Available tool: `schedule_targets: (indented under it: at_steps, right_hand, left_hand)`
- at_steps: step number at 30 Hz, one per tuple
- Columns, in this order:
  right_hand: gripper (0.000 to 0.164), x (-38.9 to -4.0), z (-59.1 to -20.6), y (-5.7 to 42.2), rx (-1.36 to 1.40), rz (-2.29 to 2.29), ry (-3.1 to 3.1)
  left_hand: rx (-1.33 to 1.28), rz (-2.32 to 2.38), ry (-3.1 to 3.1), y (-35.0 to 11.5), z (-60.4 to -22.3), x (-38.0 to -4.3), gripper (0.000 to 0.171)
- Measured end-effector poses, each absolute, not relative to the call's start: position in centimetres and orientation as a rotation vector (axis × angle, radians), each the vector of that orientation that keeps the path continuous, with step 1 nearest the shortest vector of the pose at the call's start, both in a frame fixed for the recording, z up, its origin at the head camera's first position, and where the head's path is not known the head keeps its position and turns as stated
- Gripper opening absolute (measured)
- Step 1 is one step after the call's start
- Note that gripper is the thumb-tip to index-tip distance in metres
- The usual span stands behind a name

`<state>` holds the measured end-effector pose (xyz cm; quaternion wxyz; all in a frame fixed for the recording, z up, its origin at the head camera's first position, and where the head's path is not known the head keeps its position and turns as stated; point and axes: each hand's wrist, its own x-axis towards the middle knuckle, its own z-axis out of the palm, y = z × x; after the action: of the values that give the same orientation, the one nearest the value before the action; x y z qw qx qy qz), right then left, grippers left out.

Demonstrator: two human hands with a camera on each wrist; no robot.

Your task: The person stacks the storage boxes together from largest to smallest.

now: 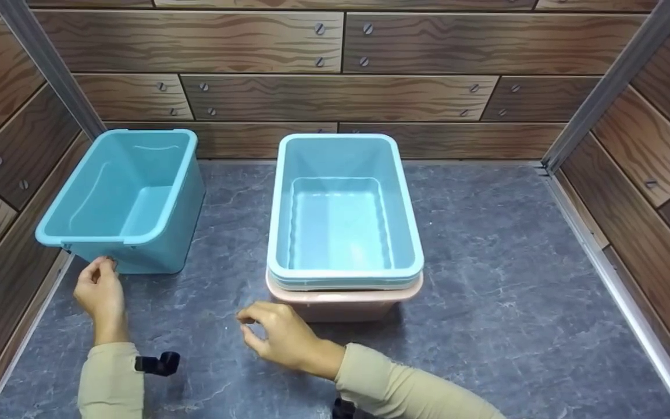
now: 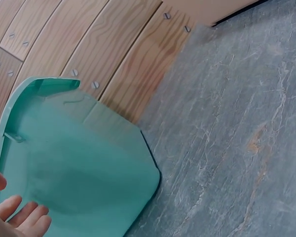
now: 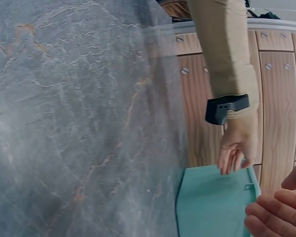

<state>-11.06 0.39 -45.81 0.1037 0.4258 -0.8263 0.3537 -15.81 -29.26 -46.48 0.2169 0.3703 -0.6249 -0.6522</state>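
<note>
A teal plastic bin [image 1: 186, 227] stands at the left wall. Just in front of its near side is my left hand [image 1: 101, 291], below the rim, fingers loosely bent and holding nothing. The left wrist view shows these fingers [image 2: 27, 216] beside the bin's wall [image 2: 89, 173]. At the centre, a light blue bin [image 1: 344, 279] is nested in a pink bin [image 1: 341, 311]; the blue one has nothing in it. My right hand [image 1: 282, 336] hovers in front of the pink bin's left corner, thumb and fingers loosely curved around air.
A grey marbled floor [image 1: 503, 279] spreads around the bins. Wood-patterned walls [image 1: 335, 99] enclose it at the back and both sides, with metal posts [image 1: 614, 75] at the corners. A metal strip [image 1: 620, 285] runs along the right edge.
</note>
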Motion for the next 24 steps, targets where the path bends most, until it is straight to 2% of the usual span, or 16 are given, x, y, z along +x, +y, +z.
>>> schedule_targets:
  at_steps: [24]
  right_hand:
    - [0.019,-11.8,-47.6,-1.1,1.134,1.158,-2.714]
  left_hand:
    - [1.133,-1.865,-1.541,-30.9,-45.2,-17.4,0.052]
